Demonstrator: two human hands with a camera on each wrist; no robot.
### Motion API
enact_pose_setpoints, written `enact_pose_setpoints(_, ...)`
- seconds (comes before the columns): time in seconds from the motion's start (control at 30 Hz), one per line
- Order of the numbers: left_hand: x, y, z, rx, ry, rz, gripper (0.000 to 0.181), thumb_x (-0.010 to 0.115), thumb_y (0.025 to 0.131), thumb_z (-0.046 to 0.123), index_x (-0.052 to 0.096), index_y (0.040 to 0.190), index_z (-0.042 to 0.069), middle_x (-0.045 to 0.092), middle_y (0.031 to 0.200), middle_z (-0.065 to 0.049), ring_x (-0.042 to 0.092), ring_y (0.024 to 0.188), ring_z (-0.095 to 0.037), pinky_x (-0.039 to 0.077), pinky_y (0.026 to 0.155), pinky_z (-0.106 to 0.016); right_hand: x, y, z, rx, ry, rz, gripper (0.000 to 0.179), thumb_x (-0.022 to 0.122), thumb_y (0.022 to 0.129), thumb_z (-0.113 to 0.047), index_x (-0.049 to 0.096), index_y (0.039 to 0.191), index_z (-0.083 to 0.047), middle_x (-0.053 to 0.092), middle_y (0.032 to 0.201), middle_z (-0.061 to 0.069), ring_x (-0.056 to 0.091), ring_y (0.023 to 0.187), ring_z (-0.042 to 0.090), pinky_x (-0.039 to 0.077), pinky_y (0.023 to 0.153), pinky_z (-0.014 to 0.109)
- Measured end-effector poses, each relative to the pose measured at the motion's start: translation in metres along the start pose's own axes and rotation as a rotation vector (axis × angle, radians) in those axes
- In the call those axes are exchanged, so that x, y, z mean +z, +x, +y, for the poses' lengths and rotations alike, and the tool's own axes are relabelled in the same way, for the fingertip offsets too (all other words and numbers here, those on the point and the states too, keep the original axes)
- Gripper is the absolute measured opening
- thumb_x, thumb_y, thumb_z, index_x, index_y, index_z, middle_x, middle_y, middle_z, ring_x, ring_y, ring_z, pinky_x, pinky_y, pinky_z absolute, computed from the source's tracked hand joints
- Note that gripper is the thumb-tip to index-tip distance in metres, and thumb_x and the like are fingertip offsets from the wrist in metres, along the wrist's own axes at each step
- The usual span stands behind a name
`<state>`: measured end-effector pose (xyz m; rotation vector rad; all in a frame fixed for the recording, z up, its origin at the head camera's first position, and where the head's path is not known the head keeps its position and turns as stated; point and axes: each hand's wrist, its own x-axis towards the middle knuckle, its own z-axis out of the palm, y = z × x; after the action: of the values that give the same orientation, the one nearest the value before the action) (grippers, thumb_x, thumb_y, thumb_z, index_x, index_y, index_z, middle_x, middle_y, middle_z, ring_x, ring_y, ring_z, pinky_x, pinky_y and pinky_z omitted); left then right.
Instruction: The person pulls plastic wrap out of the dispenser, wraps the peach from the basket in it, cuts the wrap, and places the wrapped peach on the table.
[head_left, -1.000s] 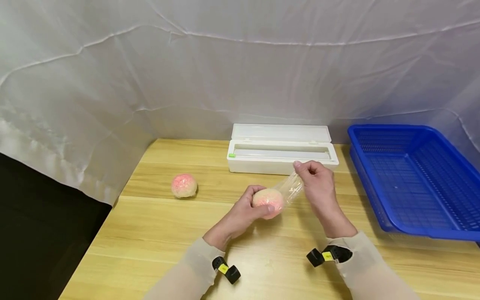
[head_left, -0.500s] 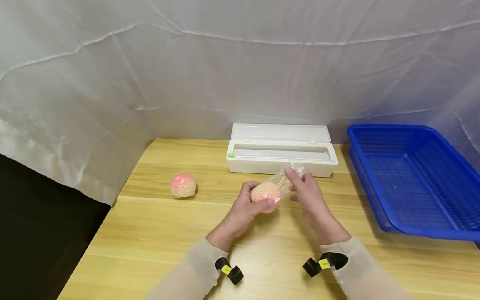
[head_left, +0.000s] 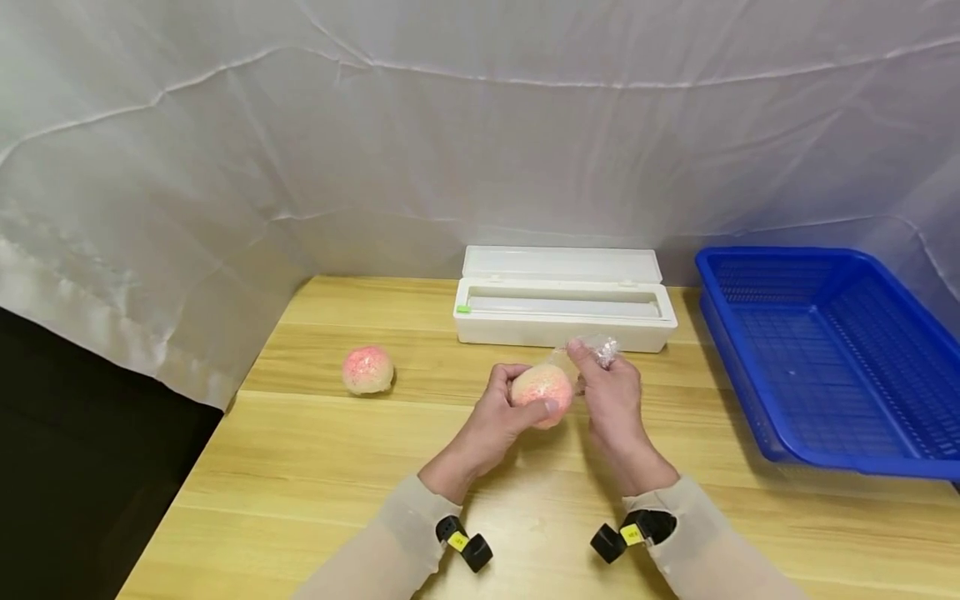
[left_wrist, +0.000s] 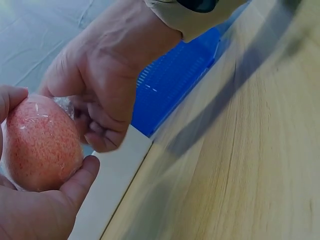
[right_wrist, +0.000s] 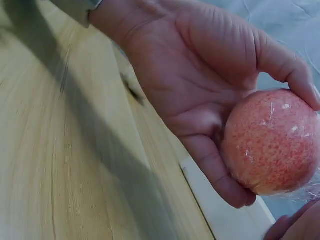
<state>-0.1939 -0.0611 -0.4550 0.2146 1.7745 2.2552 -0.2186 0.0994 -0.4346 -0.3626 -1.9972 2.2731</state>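
Observation:
My left hand grips a round pink-and-cream peach over the middle of the table, thumb across its near side. Clear cling film covers the peach and shines in the left wrist view. Beside it, my right hand pinches the gathered end of the film, a crumpled tuft showing past the thumb. In the right wrist view the left palm faces the camera behind the peach, and only part of the right hand shows at the lower corner. A second peach sits on the table at the left.
Behind the hands stands a white cling film dispenser box with its lid raised and a roll inside. A blue plastic basket is at the right. Pale cloth hangs behind the wooden table.
My right hand has come left and closer to the peach. The film, stretched out between the hands earlier, is now bunched at the right fingers. The left hand keeps its hold.

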Motion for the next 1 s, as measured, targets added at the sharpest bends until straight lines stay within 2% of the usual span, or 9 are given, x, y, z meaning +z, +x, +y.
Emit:
enact_pose_setpoints(0.13, 0.001, 0.000, 0.000, 0.020, 0.029, 0.022, 0.063, 0.080, 0.090, 0.011, 0.038, 0.136, 0.005, 0.048, 0.140, -0.019, 0.059, 0.118, -0.023, 0.056, 0.095, -0.028, 0.004, -0.004, 0.000, 0.075, 0.030, -0.092, 0.040, 0.074, 0.100, -0.036, 0.064, 0.121, -0.003, 0.066, 0.097, -0.004, 0.061, 0.088, 0.009, 0.053, 0.074, 0.021)
enact_pose_setpoints(0.2, 0.002, 0.000, -0.001, 0.025, 0.048, 0.023, 0.063, 0.081, 0.089, 0.010, 0.039, 0.135, 0.006, 0.048, 0.139, -0.017, 0.058, 0.118, -0.023, 0.055, 0.096, -0.028, 0.007, -0.004, 0.000, 0.102, 0.054, -0.080, 0.040, 0.077, 0.098, -0.031, 0.065, 0.122, -0.002, 0.068, 0.103, -0.001, 0.064, 0.096, 0.010, 0.056, 0.083, 0.021)
enact_pose_setpoints(0.3, 0.003, 0.000, -0.001, 0.021, 0.074, 0.012, 0.064, 0.082, 0.088, 0.010, 0.040, 0.135, 0.007, 0.050, 0.140, -0.017, 0.058, 0.120, -0.024, 0.053, 0.099, -0.029, 0.011, -0.003, 0.001, 0.126, 0.113, -0.026, 0.037, 0.082, 0.094, -0.023, 0.067, 0.117, 0.001, 0.070, 0.102, 0.001, 0.067, 0.097, 0.011, 0.060, 0.089, 0.024)
enact_pose_setpoints(0.5, 0.003, -0.001, -0.001, 0.011, 0.064, -0.016, 0.061, 0.079, 0.088, 0.006, 0.040, 0.134, 0.006, 0.048, 0.142, -0.019, 0.056, 0.123, -0.027, 0.054, 0.099, -0.031, 0.011, -0.002, 0.003, 0.092, 0.181, 0.016, 0.029, 0.081, 0.095, -0.017, 0.068, 0.111, 0.003, 0.070, 0.094, -0.001, 0.068, 0.092, 0.011, 0.062, 0.087, 0.026)
enact_pose_setpoints(0.63, 0.002, -0.001, -0.001, -0.003, 0.017, -0.026, 0.060, 0.075, 0.089, 0.002, 0.038, 0.136, 0.003, 0.044, 0.147, -0.021, 0.054, 0.126, -0.028, 0.056, 0.100, -0.032, 0.007, 0.000, 0.005, 0.042, 0.133, 0.024, 0.024, 0.080, 0.096, -0.019, 0.072, 0.106, 0.002, 0.073, 0.089, -0.002, 0.070, 0.088, 0.011, 0.062, 0.081, 0.024)
enact_pose_setpoints(0.73, 0.001, 0.000, -0.002, -0.033, -0.020, -0.031, 0.064, 0.072, 0.090, 0.000, 0.037, 0.143, 0.002, 0.042, 0.150, -0.022, 0.054, 0.129, -0.030, 0.056, 0.104, -0.035, 0.004, 0.001, 0.006, -0.005, 0.086, 0.036, 0.022, 0.078, 0.097, -0.020, 0.074, 0.100, 0.001, 0.074, 0.085, -0.002, 0.070, 0.082, 0.010, 0.062, 0.075, 0.024)
enact_pose_setpoints(0.87, -0.002, 0.003, -0.001, -0.085, -0.038, -0.052, 0.068, 0.073, 0.090, 0.002, 0.041, 0.149, 0.001, 0.048, 0.150, -0.022, 0.056, 0.129, -0.029, 0.053, 0.109, -0.037, 0.002, 0.001, 0.007, -0.034, 0.085, 0.042, 0.019, 0.077, 0.098, -0.018, 0.074, 0.098, 0.001, 0.073, 0.083, -0.003, 0.070, 0.081, 0.010, 0.063, 0.075, 0.025)
enact_pose_setpoints(1.0, -0.004, 0.003, 0.002, -0.104, -0.013, -0.075, 0.060, 0.076, 0.090, 0.007, 0.051, 0.144, 0.000, 0.056, 0.143, -0.018, 0.061, 0.123, -0.024, 0.053, 0.108, -0.036, 0.001, 0.000, 0.007, -0.025, 0.124, 0.052, 0.015, 0.076, 0.099, -0.015, 0.073, 0.098, 0.000, 0.072, 0.084, -0.002, 0.070, 0.080, 0.010, 0.064, 0.076, 0.025)
